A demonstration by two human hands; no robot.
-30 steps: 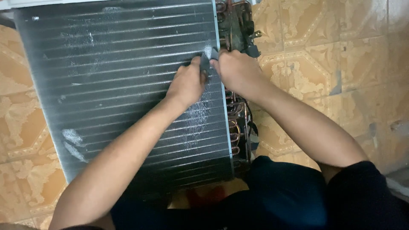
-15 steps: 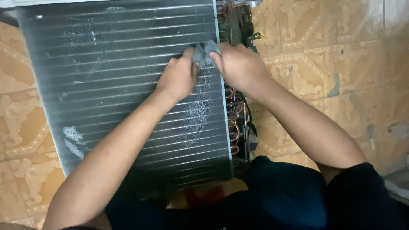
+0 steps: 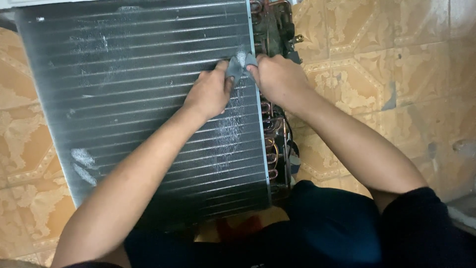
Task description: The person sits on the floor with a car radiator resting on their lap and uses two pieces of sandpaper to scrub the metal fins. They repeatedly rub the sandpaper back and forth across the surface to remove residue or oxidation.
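Observation:
A large finned metal coil panel (image 3: 129, 99) lies flat on the tiled floor, its grey fins marked with pale dusty patches. My left hand (image 3: 208, 92) and my right hand (image 3: 277, 77) meet near the panel's right edge, both pinching a small grey cloth-like piece (image 3: 239, 67) pressed against the fins. Copper tube bends (image 3: 270, 149) run down the panel's right side, just below my right hand.
Tan patterned floor tiles (image 3: 377, 64) surround the panel. My dark-clothed legs (image 3: 327, 228) fill the lower right, close to the panel's near edge. A pale scuffed streak (image 3: 230, 134) runs down the fins below my hands.
Both hands have moved up the panel toward its far end, carrying the grey piece with them along the right edge.

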